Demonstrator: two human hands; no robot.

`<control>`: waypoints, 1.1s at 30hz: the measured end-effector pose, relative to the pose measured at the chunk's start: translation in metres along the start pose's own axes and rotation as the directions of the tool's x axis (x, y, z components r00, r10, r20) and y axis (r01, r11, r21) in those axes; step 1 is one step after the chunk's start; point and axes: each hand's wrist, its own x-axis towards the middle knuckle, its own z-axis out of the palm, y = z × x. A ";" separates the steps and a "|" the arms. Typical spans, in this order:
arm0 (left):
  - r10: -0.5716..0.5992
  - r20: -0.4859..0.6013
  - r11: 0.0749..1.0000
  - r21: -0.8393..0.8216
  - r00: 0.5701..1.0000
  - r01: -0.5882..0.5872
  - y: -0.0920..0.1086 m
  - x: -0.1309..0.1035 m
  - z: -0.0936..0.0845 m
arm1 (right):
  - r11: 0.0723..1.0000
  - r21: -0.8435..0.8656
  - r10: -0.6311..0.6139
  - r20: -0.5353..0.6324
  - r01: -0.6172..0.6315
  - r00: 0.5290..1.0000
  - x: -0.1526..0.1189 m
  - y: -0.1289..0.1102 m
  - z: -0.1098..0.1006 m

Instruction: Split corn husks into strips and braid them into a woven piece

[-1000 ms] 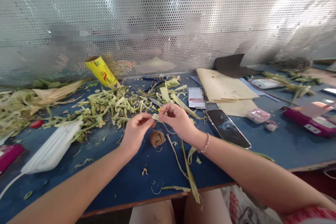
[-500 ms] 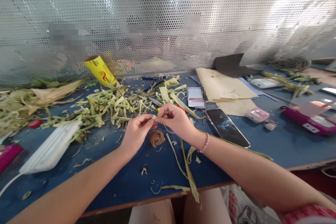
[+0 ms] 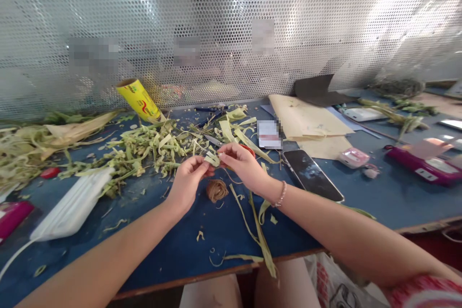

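Observation:
Both hands meet over the middle of the blue table. My left hand (image 3: 191,175) pinches a small pale green strip of dried husk or leaf (image 3: 211,158) between thumb and fingers. Against its right end, the thumb and fingers of my right hand (image 3: 241,163) are closed. Just below them lies a ball of brown twine (image 3: 217,190), and a thin brown strand runs below my right hand. Scissors (image 3: 213,140) lie behind the hands, with a red handle partly covered by my right hand. Long husk strips (image 3: 260,231) lie to the right, one hanging over the front edge.
A heap of curled husk pieces (image 3: 144,147) spreads left, below a leaning yellow tube (image 3: 139,100). A white power strip (image 3: 74,204) lies front left. Rightward are a phone (image 3: 312,175), a card (image 3: 269,134), brown paper (image 3: 306,115) and a purple device (image 3: 422,163). Perforated metal (image 3: 224,19) stands behind.
My hands have moved slightly apart, and more of the pale green strip shows between them. My right hand has shifted a little right; the red scissor handle shows more.

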 end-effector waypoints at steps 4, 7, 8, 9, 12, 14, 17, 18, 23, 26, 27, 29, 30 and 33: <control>-0.047 -0.029 0.992 -0.123 0.998 0.043 0.001 0.001 0.001 | 0.997 -0.008 0.072 -0.004 -0.072 0.997 0.000 0.002 0.002; -0.064 -0.014 0.984 -0.165 0.998 0.061 0.001 0.001 0.001 | 0.994 -0.047 0.105 0.057 -0.102 0.993 -0.003 0.003 0.003; -0.066 -0.010 0.984 -0.169 0.998 0.064 0.001 0.001 0.002 | 0.994 -0.072 0.088 0.074 -0.082 0.993 -0.003 0.003 0.003; -0.066 -0.008 0.984 -0.167 0.998 0.063 0.001 0.000 0.002 | 0.993 -0.104 0.055 0.082 -0.047 0.995 -0.004 0.004 0.003; -0.031 -0.006 0.995 -0.091 1.000 0.030 0.001 0.000 0.001 | 0.971 -0.222 -0.073 0.075 0.088 0.995 -0.004 0.005 0.001; 0.018 0.018 0.999 0.040 1.000 -0.019 0.002 0.000 -0.001 | 0.953 -0.270 -0.122 0.081 0.140 0.989 -0.004 0.006 0.000; 0.135 0.089 0.933 0.325 0.987 -0.157 0.004 0.000 -0.005 | 0.947 -0.285 -0.124 0.098 0.147 0.987 -0.003 0.006 -0.001; 0.183 0.113 0.882 0.420 0.977 -0.214 0.005 0.001 -0.006 | 0.945 -0.292 -0.124 0.095 0.146 0.988 -0.003 0.006 -0.001; 0.387 0.242 0.539 0.723 0.890 -0.432 0.009 0.001 -0.010 | 0.926 -0.346 -0.132 0.081 0.152 0.988 -0.004 0.003 0.000; 0.392 0.319 0.342 0.820 0.863 -0.459 0.010 -0.001 -0.011 | 0.916 -0.371 -0.132 0.076 0.151 0.988 -0.005 0.002 0.002; 0.368 0.344 0.272 0.848 0.864 -0.454 0.010 -0.002 -0.011 | 0.915 -0.376 -0.129 0.076 0.148 0.989 -0.006 0.002 0.003; 0.304 0.372 0.132 0.895 0.877 -0.426 0.011 -0.003 -0.011 | 0.920 -0.365 -0.118 0.088 0.142 0.989 -0.007 0.001 0.005; 0.274 0.374 0.068 0.911 0.886 -0.406 0.012 -0.003 -0.010 | 0.928 -0.345 -0.113 0.104 0.143 0.988 -0.008 0.000 0.006; 0.216 0.356 -0.070 0.934 0.909 -0.349 0.014 -0.004 -0.009 | 0.951 -0.267 -0.114 0.156 0.153 0.981 -0.011 -0.001 0.008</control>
